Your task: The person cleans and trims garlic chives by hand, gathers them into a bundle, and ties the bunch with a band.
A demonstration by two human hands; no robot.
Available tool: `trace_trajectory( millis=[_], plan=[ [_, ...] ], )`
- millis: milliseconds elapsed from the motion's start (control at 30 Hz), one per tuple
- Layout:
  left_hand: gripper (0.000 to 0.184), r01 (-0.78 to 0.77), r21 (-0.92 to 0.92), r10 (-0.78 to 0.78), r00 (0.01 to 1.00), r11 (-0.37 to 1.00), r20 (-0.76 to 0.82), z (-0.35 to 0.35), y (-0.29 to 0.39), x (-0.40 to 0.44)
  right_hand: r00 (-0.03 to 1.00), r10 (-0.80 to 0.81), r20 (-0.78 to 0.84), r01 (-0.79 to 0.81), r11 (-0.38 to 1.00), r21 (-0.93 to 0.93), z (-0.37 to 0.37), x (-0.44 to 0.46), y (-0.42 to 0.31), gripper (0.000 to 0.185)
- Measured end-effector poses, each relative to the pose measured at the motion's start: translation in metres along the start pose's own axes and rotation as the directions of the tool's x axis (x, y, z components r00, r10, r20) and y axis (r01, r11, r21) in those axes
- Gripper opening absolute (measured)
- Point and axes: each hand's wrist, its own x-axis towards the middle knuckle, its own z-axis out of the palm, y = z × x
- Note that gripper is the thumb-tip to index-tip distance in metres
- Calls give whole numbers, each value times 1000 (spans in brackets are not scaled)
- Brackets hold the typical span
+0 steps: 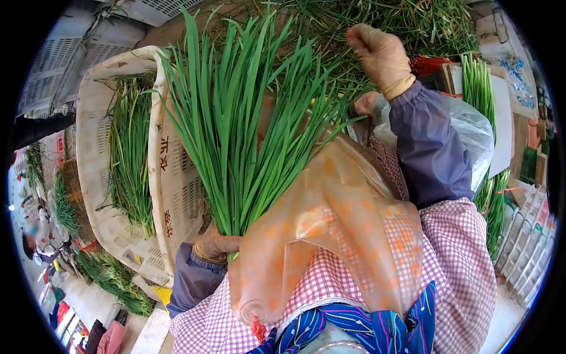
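My left hand [215,244], in a tan glove, is closed around the lower stalks of a large bunch of garlic chives [236,130]. Their green leaves fan out upward and away from me, in front of my apron. My right hand [382,56], also gloved, is raised at the upper right with its fingers curled together, apart from the bunch. Whatever those fingers may hold is hidden. Beyond that hand lies a heap of loose green and withered leaves [407,23].
A white plastic crate [156,135] at my left holds more chives [131,159]. An orange-patterned clear apron [330,218] covers my lap. Tied green bundles [479,88] stand at the right beside cardboard. More greens [112,277] lie on the floor at lower left.
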Motion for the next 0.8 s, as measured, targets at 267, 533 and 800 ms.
trace_trajectory(
  millis=[267, 533, 800],
  plan=[
    [69, 53, -204, -54, 999, 978, -1, 0, 1, -10, 840, 195, 506, -525, 524, 670, -29, -32, -54, 14],
    [71, 57, -319, -80, 995, 946, -58, 3, -2, -8, 743, -32, 668, -549, 540, 638, -16, -65, -61, 23],
    [72, 46, -364, -83, 993, 930, -84, 6, -4, -12, 685, -73, 725, -521, 647, 557, -5, -63, -84, 24]
  ],
)
